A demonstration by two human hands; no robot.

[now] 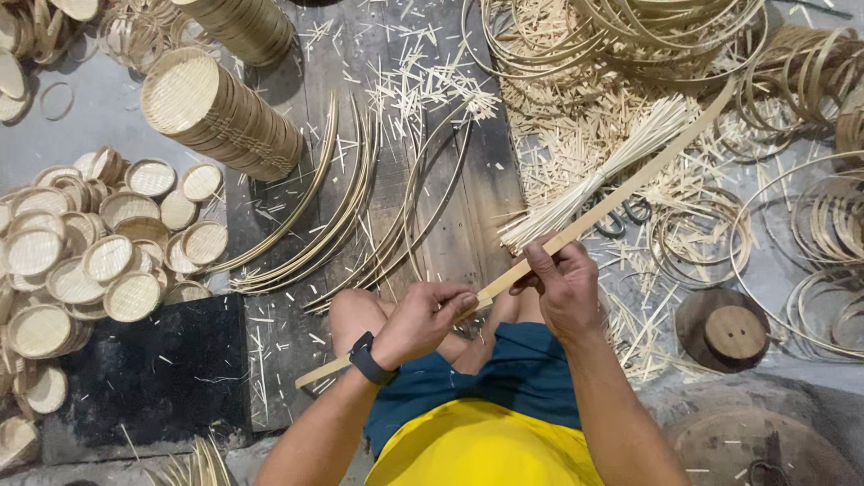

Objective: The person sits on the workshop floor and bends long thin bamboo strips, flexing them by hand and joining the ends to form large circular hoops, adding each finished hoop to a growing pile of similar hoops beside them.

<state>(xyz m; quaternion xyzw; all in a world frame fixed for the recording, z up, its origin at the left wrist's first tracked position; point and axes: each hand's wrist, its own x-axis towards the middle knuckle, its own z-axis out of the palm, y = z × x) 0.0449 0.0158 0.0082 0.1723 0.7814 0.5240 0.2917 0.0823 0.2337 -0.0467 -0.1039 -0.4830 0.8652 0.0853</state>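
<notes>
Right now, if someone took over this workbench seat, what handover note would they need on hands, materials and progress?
Left hand: gripping the bamboo strip near its lower end. Right hand: pinching the same strip further up; it runs diagonally up to the right. Curved strips lie on the plank ahead, woven round lids are piled left, hoops right, scissors under the splint bundle. Strip unbent, not yet a hoop.

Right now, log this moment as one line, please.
left hand: grips strip | right hand: grips strip further up | strip: slants over lap | scissors: on floor beyond
</notes>
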